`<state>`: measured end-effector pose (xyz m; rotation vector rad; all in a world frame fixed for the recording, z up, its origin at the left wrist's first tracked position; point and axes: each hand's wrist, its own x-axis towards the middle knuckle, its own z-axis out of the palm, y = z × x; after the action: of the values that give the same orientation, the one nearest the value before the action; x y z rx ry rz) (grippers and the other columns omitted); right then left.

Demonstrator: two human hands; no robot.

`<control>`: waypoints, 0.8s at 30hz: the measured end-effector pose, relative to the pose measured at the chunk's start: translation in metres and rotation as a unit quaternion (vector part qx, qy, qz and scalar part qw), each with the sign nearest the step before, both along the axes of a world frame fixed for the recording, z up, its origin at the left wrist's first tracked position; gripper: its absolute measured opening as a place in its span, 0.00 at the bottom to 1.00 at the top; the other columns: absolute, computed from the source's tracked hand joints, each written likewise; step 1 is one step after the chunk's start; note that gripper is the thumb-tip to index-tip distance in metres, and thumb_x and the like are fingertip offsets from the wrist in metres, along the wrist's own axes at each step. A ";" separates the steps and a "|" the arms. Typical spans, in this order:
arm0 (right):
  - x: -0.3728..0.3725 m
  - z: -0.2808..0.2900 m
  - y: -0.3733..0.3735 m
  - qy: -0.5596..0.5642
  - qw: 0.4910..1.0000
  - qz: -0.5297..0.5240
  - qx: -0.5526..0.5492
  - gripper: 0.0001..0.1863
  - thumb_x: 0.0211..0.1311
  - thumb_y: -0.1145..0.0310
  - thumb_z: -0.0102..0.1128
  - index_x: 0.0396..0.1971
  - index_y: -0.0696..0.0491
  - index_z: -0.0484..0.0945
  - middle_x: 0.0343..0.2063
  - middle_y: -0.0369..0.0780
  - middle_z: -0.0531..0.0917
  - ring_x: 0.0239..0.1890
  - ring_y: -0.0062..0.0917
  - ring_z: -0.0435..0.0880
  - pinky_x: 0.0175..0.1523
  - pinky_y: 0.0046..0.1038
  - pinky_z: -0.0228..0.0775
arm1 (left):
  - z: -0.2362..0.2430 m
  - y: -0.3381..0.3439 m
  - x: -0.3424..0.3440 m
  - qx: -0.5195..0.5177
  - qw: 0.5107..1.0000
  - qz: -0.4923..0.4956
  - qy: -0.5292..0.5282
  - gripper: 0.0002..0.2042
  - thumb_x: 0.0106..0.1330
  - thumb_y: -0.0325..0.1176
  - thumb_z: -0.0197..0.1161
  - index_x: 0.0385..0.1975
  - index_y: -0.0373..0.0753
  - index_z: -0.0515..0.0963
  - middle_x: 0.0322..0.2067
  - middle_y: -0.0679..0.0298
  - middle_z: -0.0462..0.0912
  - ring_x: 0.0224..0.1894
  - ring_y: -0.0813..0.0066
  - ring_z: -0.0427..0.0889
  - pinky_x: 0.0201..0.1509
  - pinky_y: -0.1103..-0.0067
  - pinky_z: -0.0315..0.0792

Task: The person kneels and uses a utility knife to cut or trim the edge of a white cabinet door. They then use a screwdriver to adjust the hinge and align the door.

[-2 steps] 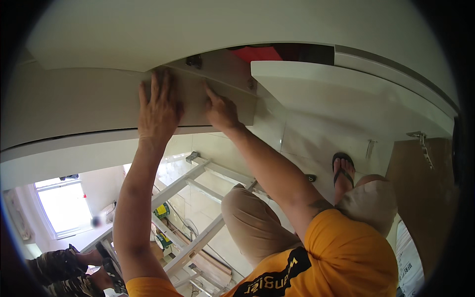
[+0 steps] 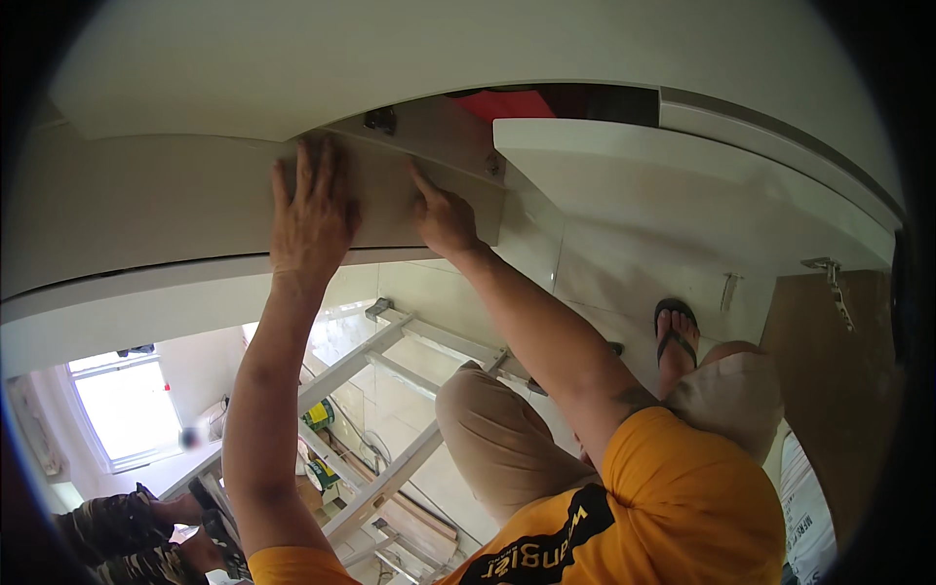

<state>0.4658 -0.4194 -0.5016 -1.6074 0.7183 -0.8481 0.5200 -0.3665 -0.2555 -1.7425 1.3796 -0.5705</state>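
My left hand (image 2: 314, 216) lies flat on a beige cabinet panel (image 2: 175, 200), its fingers stretched and spread toward the panel's upper edge. Further right on the same panel is my right hand (image 2: 444, 216). Its index finger points out against the surface near the long edge, while the other fingers look curled and partly hidden; I see nothing held. Behind that edge, the cabinet opening shows a small dark fitting (image 2: 381, 120) and something red (image 2: 502, 103).
An open white door (image 2: 673, 185) with a metal hinge (image 2: 827, 265) stands right of the opening. An aluminium ladder (image 2: 380, 356) stands below my arms. Tins (image 2: 318, 414) sit beyond it. Another person's legs in camouflage trousers (image 2: 122, 526) show at lower left. A brown board (image 2: 829, 409) is at right.
My right hand has slid slightly to the right along the panel. The left hand stays in place.
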 end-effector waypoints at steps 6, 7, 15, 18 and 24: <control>0.001 -0.081 -0.007 0.112 0.987 0.069 0.092 0.44 0.72 0.66 0.57 0.87 0.36 0.56 0.49 0.57 0.90 0.51 0.57 0.90 0.58 0.56 0.83 | -0.007 -0.004 0.007 0.057 0.998 -0.012 -0.013 0.36 0.80 0.50 0.61 0.83 0.41 0.65 0.85 0.56 0.58 0.89 0.51 0.49 0.90 0.46 0.46; 0.003 -0.091 -0.010 0.158 0.977 0.092 0.106 0.44 0.72 0.66 0.57 0.87 0.37 0.55 0.51 0.58 0.90 0.53 0.58 0.90 0.59 0.56 0.83 | -0.008 -0.003 0.008 0.051 0.998 -0.032 -0.009 0.34 0.80 0.50 0.61 0.81 0.39 0.67 0.84 0.55 0.60 0.88 0.50 0.51 0.90 0.46 0.47; 0.008 -0.121 0.006 0.173 0.972 0.094 0.128 0.42 0.73 0.65 0.58 0.85 0.42 0.57 0.57 0.54 0.88 0.53 0.55 0.89 0.60 0.52 0.84 | -0.033 0.013 0.003 0.002 0.996 -0.080 0.033 0.30 0.77 0.44 0.65 0.76 0.39 0.74 0.81 0.52 0.65 0.87 0.49 0.56 0.90 0.47 0.49; -0.003 -0.138 0.022 0.106 0.987 0.069 0.101 0.38 0.73 0.64 0.61 0.82 0.45 0.65 0.50 0.53 0.90 0.46 0.52 0.90 0.55 0.48 0.84 | -0.045 0.031 -0.009 -0.082 0.983 -0.078 0.147 0.30 0.74 0.43 0.68 0.76 0.46 0.76 0.79 0.53 0.69 0.85 0.51 0.61 0.89 0.46 0.49; 0.018 -0.203 0.017 0.075 0.945 0.008 0.317 0.24 0.75 0.60 0.62 0.67 0.48 0.82 0.46 0.50 0.91 0.46 0.48 0.90 0.56 0.47 0.83 | 0.071 0.059 0.028 -0.332 0.911 -0.231 -0.077 0.29 0.73 0.54 0.70 0.74 0.64 0.80 0.77 0.63 0.76 0.82 0.54 0.68 0.83 0.40 0.52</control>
<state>0.4833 -0.4021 -0.7045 -1.0945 0.9674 -0.4148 0.5484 -0.3072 -0.1846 -1.8059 1.6014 -1.5569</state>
